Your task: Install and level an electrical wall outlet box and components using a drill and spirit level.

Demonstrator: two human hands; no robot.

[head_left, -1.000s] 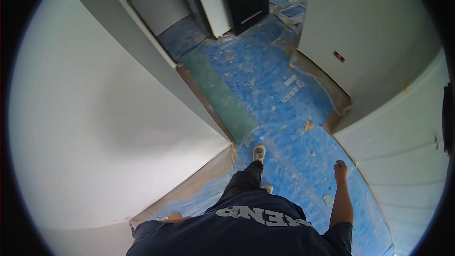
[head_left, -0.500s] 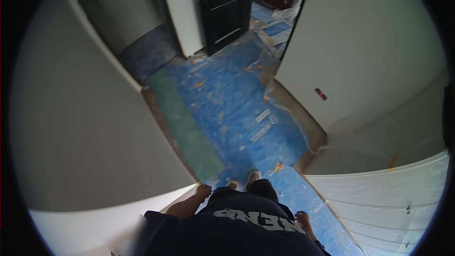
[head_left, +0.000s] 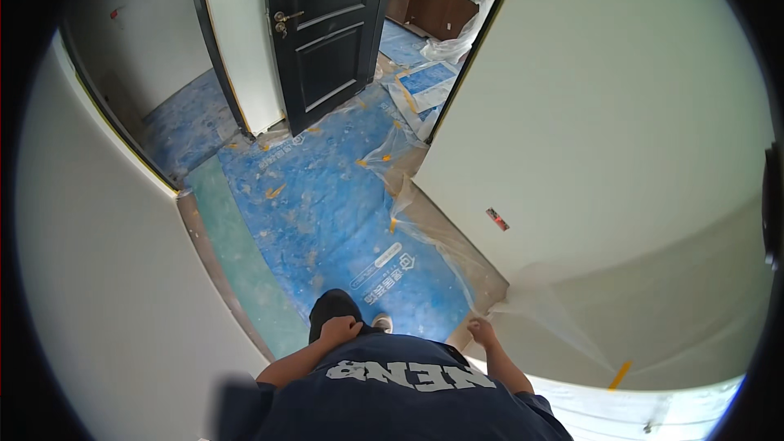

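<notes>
My left hand (head_left: 340, 329) hangs low in front of my dark shirt, by my raised dark-trousered knee. Its fingers are loosely curled, and nothing shows in them. To the right, my right hand (head_left: 482, 331) is held out beside my body with its fingers curled in, and I see no object there. It is nearest to the corner of the right wall, where clear plastic film (head_left: 453, 265) lies along the floor edge. Below me a light shoe (head_left: 382, 323) stands on the blue floor covering (head_left: 327, 212).
Ahead, a black panelled door (head_left: 331, 57) with a metal handle stands ajar. Through the opening beside it are a brown cabinet (head_left: 441, 4) and crumpled plastic. A green strip (head_left: 233, 220) runs along the left wall (head_left: 122, 261). The right wall (head_left: 588, 131) carries a small red-and-dark rectangle (head_left: 497, 219).
I have moved forward, so the door is closer and more of the room beyond shows. My left hand has swung forward to my knee. My right hand has also come forward.
</notes>
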